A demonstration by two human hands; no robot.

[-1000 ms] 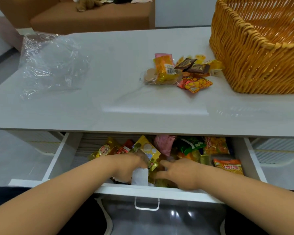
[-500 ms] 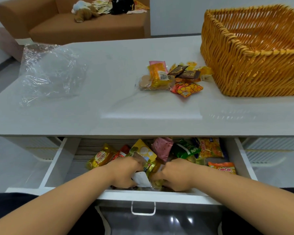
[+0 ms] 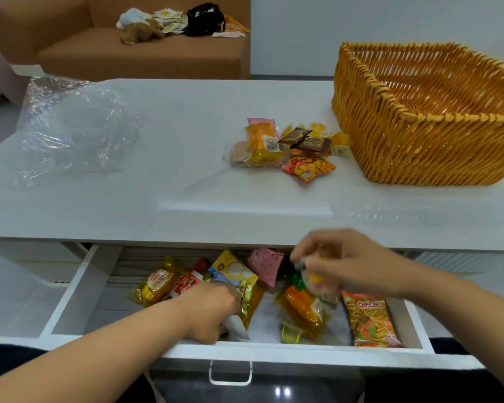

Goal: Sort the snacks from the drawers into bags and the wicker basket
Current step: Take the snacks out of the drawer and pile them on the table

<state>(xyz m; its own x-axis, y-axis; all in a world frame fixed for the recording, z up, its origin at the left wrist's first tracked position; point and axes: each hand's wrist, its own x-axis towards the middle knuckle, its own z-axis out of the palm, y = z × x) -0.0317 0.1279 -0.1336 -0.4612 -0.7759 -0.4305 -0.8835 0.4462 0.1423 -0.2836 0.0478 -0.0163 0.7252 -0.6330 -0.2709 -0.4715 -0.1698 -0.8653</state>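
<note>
Right hand, at lower centre-right of the frame, is raised above the open white drawer with its fingers curled round a small clear-wrapped snack with a yellow-orange filling; motion blur hides exactly how firm the pinch is. Left hand, lower centre, is down among the packets, its fingers curled on a small white wrapper at the drawer's front edge. Judging from this, the blurred, slippery wrapper could slide out of the right hand on its way up to the table and drop back into the drawer or to the floor, and the left hand's rummaging could push neighbouring packets over the front lip. Just right of the hands, a long orange chip packet reads "OH-OH" in white letters; a golden transparent packet at the drawer's left carries a red oval label too small to read. On the white tabletop above, a heap of small snacks lies just beside the empty orange wicker basket at upper right; one brown wrapper there bears illegible writing. A crumpled clear plastic bag sits at upper left, well apart.
</note>
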